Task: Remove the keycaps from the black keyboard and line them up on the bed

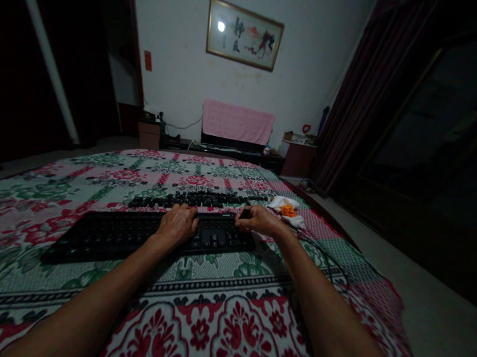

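Observation:
A black keyboard (110,234) lies on a patterned bedspread, most of its keycaps seemingly off and some keys still on at its right end. My left hand (177,223) presses on its middle, with bent fingers reaching to the back edge. Over the right end, my right hand (260,220) pinches a small black piece (245,214), too dark to identify surely. Behind the keyboard stretches a long row of loose black keycaps (204,199). A white cloth with an orange part (287,210) sits just beyond my right hand.
The red, green and white bedspread (214,275) covers the surface under my arms. A dark cable (327,251) runs along the right side. At the far wall, a pink cloth (238,122) drapes over a screen on a low cabinet. A curtain (352,99) hangs at right.

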A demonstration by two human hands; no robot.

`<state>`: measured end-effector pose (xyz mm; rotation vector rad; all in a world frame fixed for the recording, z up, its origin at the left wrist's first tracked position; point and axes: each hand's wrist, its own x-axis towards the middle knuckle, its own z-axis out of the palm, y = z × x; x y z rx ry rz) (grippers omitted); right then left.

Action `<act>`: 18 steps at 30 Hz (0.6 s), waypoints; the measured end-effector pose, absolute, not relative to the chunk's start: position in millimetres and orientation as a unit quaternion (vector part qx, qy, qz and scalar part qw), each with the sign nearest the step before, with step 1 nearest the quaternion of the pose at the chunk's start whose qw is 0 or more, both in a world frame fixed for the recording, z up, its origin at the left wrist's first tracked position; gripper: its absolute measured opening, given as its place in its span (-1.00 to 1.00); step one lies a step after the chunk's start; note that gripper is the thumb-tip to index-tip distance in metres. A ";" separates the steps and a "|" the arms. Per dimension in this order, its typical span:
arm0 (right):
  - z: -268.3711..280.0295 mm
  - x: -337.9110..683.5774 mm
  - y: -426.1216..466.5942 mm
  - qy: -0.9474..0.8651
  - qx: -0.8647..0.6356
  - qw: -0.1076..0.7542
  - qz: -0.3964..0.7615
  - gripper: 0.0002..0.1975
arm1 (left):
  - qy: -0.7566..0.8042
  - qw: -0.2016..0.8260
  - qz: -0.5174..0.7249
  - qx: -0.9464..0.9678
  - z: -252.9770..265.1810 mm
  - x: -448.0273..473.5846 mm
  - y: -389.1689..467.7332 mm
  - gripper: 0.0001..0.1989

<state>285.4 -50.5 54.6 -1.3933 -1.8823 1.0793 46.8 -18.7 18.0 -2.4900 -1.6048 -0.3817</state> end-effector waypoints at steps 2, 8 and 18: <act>54.2 284.9 -50.2 -0.708 -0.513 0.285 0.392 -0.77 | -0.537 0.078 -0.127 -0.831 18.1 47.1 -18.5 -0.66; 53.6 284.7 -50.5 -0.720 -0.499 0.285 0.389 -0.76 | -0.538 0.077 -0.127 -0.830 17.4 48.1 -17.9 -0.66; 37.0 282.8 -42.1 -0.729 -0.469 0.299 0.399 -0.82 | -0.542 0.078 -0.119 -0.828 16.4 48.4 -17.4 -0.66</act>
